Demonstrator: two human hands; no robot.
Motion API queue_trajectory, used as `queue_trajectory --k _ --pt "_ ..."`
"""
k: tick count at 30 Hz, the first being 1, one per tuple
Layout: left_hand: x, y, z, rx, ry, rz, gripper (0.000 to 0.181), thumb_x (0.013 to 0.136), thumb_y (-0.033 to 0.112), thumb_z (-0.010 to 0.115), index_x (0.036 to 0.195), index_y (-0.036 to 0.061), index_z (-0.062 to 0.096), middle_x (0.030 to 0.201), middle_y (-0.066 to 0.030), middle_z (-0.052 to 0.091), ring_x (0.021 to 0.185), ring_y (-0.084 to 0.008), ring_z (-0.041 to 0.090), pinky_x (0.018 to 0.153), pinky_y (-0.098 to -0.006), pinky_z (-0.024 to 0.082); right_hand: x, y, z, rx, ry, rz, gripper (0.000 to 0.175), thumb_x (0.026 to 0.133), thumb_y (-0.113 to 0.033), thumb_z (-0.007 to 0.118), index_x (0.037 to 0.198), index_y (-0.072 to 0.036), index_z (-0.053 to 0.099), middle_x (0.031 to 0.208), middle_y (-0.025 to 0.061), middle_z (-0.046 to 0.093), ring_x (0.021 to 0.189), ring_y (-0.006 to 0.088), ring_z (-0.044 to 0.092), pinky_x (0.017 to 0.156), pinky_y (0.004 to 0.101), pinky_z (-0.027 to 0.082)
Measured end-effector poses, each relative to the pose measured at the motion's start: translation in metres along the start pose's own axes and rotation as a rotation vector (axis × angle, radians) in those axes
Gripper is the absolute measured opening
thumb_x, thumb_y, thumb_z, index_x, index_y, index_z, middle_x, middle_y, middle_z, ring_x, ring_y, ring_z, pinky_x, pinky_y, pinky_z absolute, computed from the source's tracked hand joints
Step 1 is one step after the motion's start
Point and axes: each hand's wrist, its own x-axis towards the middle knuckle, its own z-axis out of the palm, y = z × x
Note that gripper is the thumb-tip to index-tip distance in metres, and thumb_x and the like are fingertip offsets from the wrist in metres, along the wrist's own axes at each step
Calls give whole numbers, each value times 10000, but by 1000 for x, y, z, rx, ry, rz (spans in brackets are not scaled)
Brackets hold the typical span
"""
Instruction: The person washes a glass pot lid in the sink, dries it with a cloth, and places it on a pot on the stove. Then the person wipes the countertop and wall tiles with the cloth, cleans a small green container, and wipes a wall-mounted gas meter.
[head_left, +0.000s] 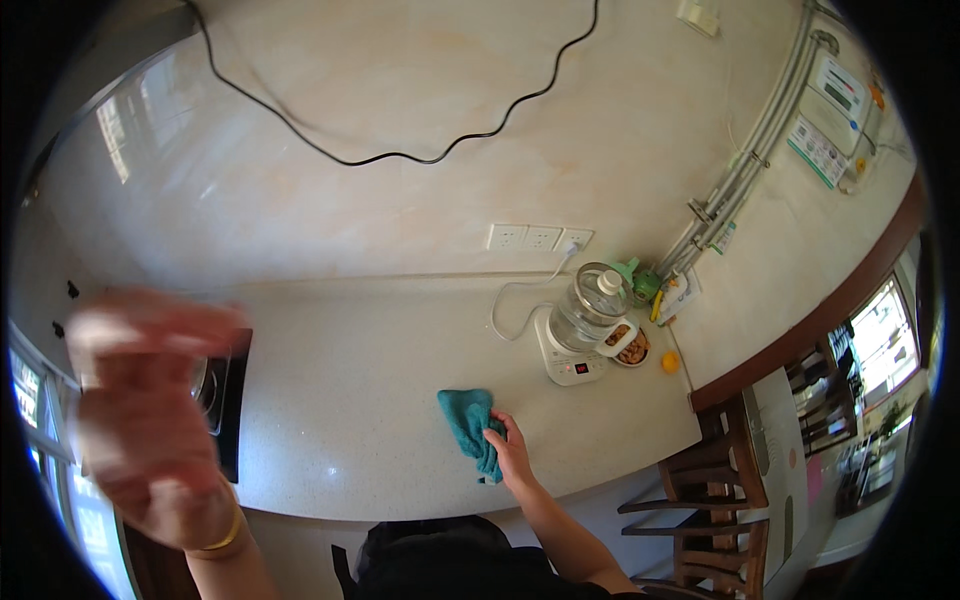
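Note:
A teal cloth (466, 420) lies bunched near the front edge of the pale countertop (337, 390). My right hand (510, 446) grips its right side between thumb and fingers. On the left, my left hand (150, 405) is raised close to the camera and blurred by motion, with a gold-coloured bracelet (225, 534) at the wrist. Nothing shows in that hand, though its fingers are too blurred to read fully. Behind it, a black cooktop (235, 405) is partly hidden.
A glass electric kettle (585, 311) stands on a white base (562, 360), its cord plugged into a wall socket (576, 240). Beside it are a bowl of brown pieces (636, 349) and an orange fruit (670, 363). Wooden chairs (712, 480) stand to the right. A black cable (390, 155) hangs along the wall.

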Motion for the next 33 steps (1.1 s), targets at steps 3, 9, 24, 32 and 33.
queue_trajectory --k 3,9,24,32,33 --pt "-1 34 -24 108 52 172 248 819 265 766 818 34 675 1121 -188 673 1080 -327 662 967 -424 520 8 32 -11 -512 -15 -152 422 892 -136 654 1290 -43 548 1241 116 607 1157 276 573 989 351 444" --pt "-4 41 -40 172 71 316 254 839 278 733 873 38 658 1143 -188 663 1087 -328 659 978 -431 512 -12 80 -36 -710 -1 -229 407 859 -126 656 1254 -61 582 1217 169 640 1142 350 600 987 405 457" --pt "-2 52 -58 264 25 369 292 887 312 649 1012 50 617 1197 -187 640 1104 -331 651 1005 -449 494 -10 89 -37 -721 47 -335 369 834 -81 636 1201 -58 612 1169 153 663 1101 345 620 971 408 469" --pt "8 47 -62 274 -12 380 324 913 330 604 1085 56 595 1226 -187 628 1113 -332 647 1019 -458 485 -10 90 -37 -706 61 -307 366 824 -73 627 1189 -66 621 1169 160 658 1101 364 616 951 417 482" --pt "8 47 -62 275 -12 385 328 917 332 598 1095 56 592 1230 -186 626 1114 -332 647 1021 -459 483 -10 87 -37 -714 61 -307 363 823 -73 625 1186 -65 622 1166 159 660 1097 364 617 949 419 482"
